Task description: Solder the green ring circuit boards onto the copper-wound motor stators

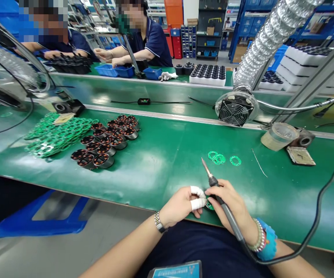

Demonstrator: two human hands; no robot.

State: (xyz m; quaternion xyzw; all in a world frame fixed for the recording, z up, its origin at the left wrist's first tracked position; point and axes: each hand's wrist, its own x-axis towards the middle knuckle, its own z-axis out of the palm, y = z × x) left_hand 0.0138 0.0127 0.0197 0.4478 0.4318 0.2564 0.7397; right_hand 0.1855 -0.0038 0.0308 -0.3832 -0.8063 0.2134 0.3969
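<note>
My left hand [180,206], with white tape on its thumb and a finger, pinches a small round part with a green ring circuit board [210,205] near the table's front edge. Most of that part is hidden by my fingers. My right hand [236,208] holds a soldering iron [229,214] lying across the palm, its tip pointing up and away from the board. The fingertips of that hand also touch the round part. Beyond the tip lie three loose green ring boards [235,160], two of them overlapping.
Several copper-wound motor stators [103,160] stand at left beside a pile of green circuit boards [48,144]. An extractor fan [234,112] hangs at the back. A tub [277,138], soldering-iron stand [304,138] and solder wire [259,163] are at right. Two co-workers sit opposite.
</note>
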